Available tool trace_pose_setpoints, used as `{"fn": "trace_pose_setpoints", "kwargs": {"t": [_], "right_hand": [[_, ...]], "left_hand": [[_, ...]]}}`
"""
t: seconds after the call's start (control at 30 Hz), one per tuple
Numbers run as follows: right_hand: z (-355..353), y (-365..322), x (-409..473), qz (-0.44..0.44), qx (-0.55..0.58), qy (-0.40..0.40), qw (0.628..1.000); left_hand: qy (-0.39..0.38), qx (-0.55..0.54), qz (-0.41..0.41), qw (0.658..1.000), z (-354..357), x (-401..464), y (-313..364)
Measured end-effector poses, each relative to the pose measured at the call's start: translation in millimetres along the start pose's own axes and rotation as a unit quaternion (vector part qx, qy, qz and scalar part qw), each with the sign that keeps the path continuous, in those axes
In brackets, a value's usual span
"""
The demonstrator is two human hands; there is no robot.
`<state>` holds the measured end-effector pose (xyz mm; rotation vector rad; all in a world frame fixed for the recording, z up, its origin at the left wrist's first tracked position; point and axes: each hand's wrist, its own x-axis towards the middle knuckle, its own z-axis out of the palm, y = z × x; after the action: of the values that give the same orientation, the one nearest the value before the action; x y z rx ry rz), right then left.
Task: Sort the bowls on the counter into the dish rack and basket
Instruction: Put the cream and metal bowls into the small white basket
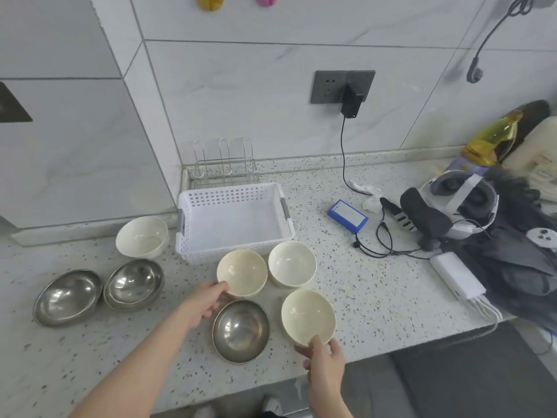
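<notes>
A speckled white terrazzo counter (346,282) fills the lower view, meeting a wall of large white marble-look tiles (241,86) at twelve o'clock. A dark grey wall socket plate (328,86) sits at one o'clock, holding a black plug adapter (351,104). Grey flooring (452,387) shows at five o'clock.

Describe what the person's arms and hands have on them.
Nothing is worn. The left hand and right hand are bare, with no gloves, rings or watch in view. Both forearms are bare as far as the frame shows, with no sleeves in sight.
</notes>
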<state>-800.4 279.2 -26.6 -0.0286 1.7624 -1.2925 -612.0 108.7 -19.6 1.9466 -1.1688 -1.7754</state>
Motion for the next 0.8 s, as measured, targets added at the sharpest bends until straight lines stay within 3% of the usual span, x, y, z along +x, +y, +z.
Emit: {"fn": "trace_pose_setpoints", "kwargs": {"t": [0.3, 0.57, 0.8], "right_hand": [[-7.7, -16.7, 4.1, -0.026, -0.001, 0.037, 0.999], [28.3, -49.5, 12.3, -0.131, 0.032, 0.017, 0.991], [104.6, -104.7, 34.5, -0.214, -0.055, -0.045, 0.974]], "left_hand": [[0.064, 0.055, 0.057, 0.995, -20.1, -35.2, 16.3], [0.068, -0.085, 0.079, 0.991, -61.8, -38.7, 25.3], [0.114, -0.170, 0.100, 0.974, -96.2, -26.6, 41.8]]}}
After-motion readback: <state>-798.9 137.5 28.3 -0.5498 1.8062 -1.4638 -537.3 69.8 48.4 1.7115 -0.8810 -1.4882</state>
